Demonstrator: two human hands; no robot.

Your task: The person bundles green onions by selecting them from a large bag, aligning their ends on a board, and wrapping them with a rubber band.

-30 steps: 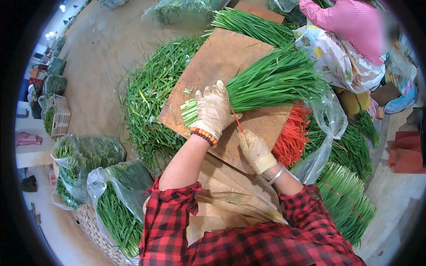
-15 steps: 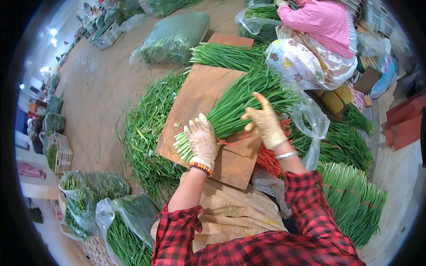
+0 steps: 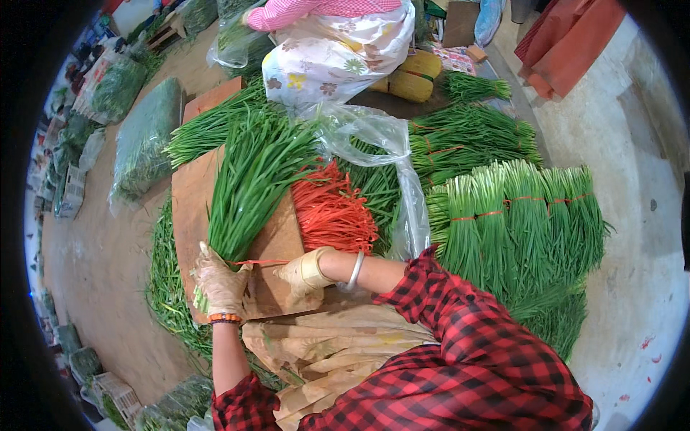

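Observation:
A bunch of garlic chives (image 3: 251, 190) lies on a brown wooden board (image 3: 198, 183), its leaves pointing away from me. My left hand (image 3: 221, 284), in a pale glove, is closed round the stem end of the bunch. From beside that hand a red tie (image 3: 266, 261) runs straight across to my right hand (image 3: 305, 276). The right hand, gloved too, is low over the board with its fingers curled at the end of the tie; their tips are partly hidden.
Red ties (image 3: 334, 212) are heaped right of the board, beside a clear plastic bag (image 3: 410, 194). Tied chive bundles (image 3: 517, 215) are stacked at the right. Loose leaves (image 3: 165, 280) lie left of the board. A co-worker's pink sleeve (image 3: 277, 13) shows at the top.
My view has swung to the right. The right hand, spread above the leaves before, has come down near the board and closed on the tie. The left still grips the bunch.

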